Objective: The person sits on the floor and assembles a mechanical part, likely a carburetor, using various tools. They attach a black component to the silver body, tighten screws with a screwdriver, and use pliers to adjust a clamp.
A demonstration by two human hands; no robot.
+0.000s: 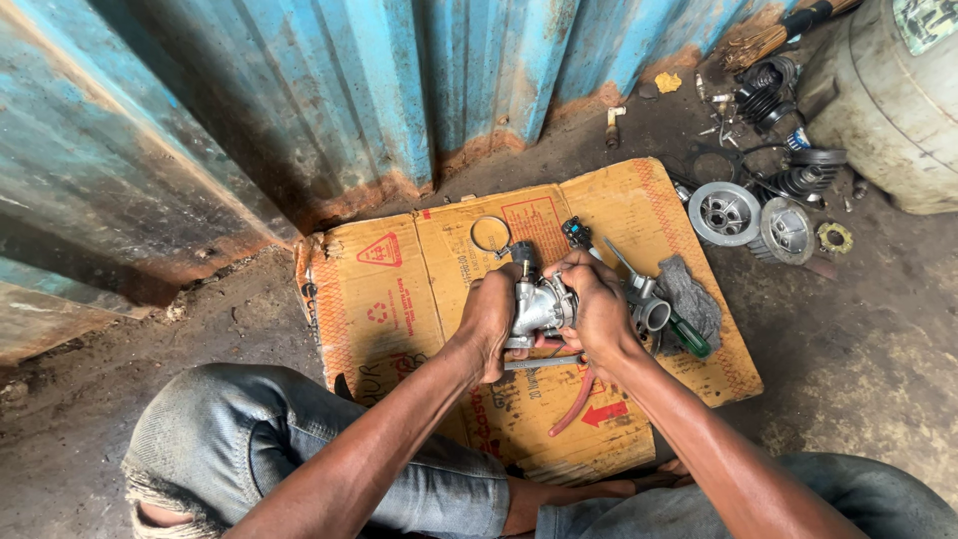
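Observation:
A grey metal carburettor point(539, 307) is held over a flattened cardboard sheet point(399, 289). My left hand point(489, 317) grips its left side. My right hand point(599, 304) wraps over its right side and top. A black cap with a wire ring point(491, 236) sticks up from the carburettor's top. Below it hangs a red hose point(574, 404), and a thin metal tool point(539, 363) lies under my hands. Beside my right hand rest a small metal cup part point(653, 314), a green-handled screwdriver point(689, 337) and a grey rag point(694, 294).
A blue corrugated metal wall point(349, 90), rusty at the bottom, stands behind the cardboard. At the far right lie round metal engine parts point(725, 213), black springs and rubber boots point(768, 90) and a large pale drum point(888, 100). My knees in jeans point(249, 439) frame the near edge.

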